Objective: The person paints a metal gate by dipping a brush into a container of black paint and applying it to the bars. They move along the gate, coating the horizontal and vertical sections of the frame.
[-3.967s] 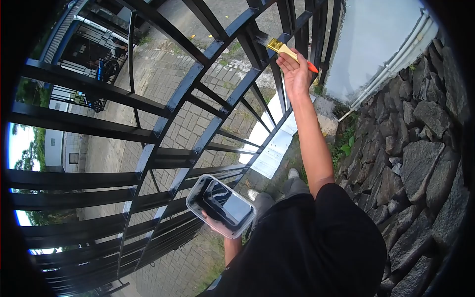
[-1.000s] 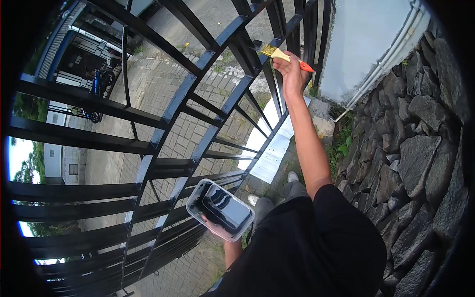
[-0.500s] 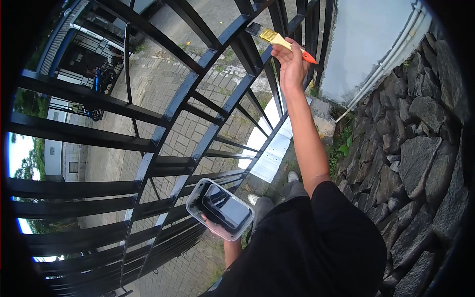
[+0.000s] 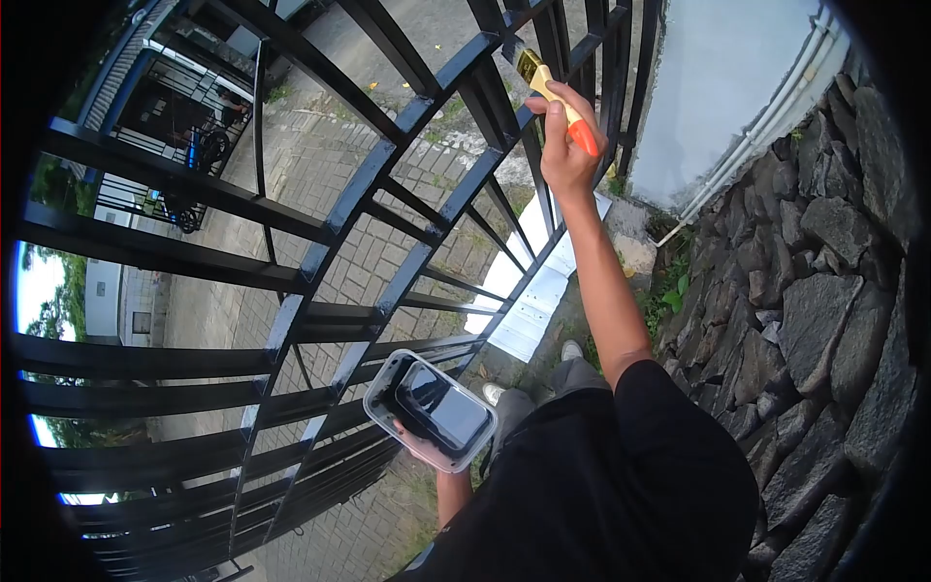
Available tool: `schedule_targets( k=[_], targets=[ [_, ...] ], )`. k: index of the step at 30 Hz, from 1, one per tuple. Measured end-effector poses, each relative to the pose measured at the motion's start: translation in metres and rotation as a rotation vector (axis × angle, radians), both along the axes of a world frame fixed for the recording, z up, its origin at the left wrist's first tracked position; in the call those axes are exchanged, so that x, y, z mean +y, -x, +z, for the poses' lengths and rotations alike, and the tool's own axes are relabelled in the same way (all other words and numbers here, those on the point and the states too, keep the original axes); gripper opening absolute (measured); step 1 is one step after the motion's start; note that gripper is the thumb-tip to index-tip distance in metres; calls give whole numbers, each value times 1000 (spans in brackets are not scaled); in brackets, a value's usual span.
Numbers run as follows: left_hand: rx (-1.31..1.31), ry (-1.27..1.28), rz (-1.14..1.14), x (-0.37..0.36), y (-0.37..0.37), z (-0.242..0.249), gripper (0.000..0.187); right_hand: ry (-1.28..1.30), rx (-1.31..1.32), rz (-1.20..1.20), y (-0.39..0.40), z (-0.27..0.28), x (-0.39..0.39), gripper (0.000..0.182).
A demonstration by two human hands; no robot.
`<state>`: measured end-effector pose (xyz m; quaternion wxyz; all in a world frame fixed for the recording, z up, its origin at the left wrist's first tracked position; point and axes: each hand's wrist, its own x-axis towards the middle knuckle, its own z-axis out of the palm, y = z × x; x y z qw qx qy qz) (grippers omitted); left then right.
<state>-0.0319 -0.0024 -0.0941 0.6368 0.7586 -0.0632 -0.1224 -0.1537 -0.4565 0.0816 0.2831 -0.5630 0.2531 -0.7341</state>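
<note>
1. Paintbrush [image 4: 550,89]: pale wooden handle with orange end, brass-coloured ferrule, dark bristles; gripped in right hand [image 4: 564,153], raised, angled up-left, bristles against black gate bar [image 4: 504,48].
2. Paint tray [image 4: 431,409]: rectangular, clear-grey plastic, glossy black paint inside; held from beneath in left hand [image 4: 417,444], tilted, low and just beside the gate.

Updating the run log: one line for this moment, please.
right hand: grips paintbrush, bristles at black gate bar | left hand: holds paint tray
</note>
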Motion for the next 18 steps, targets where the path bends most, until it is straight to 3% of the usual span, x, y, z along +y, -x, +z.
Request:
schedule_targets(
  k=[3,8,11,14,17,18],
  targets=[
    [194,367,-6,2,0,-10,59,342,294,-151,-4,-6,6,22],
    [-135,-19,-26,-3,13,0,56,354,388,-155,-13,-31,2,26],
    [-113,-22,21,2,12,-7,55,319,411,-159,-15,-46,2,26],
    [45,89,39,9,10,-12,55,280,467,-173,-10,-62,5,25],
    [158,443,10,13,8,-12,62,254,522,-183,-6,-69,12,25],
    [245,476,55,10,9,-8,57,245,511,-181,-6,-70,13,27]
  ],
)
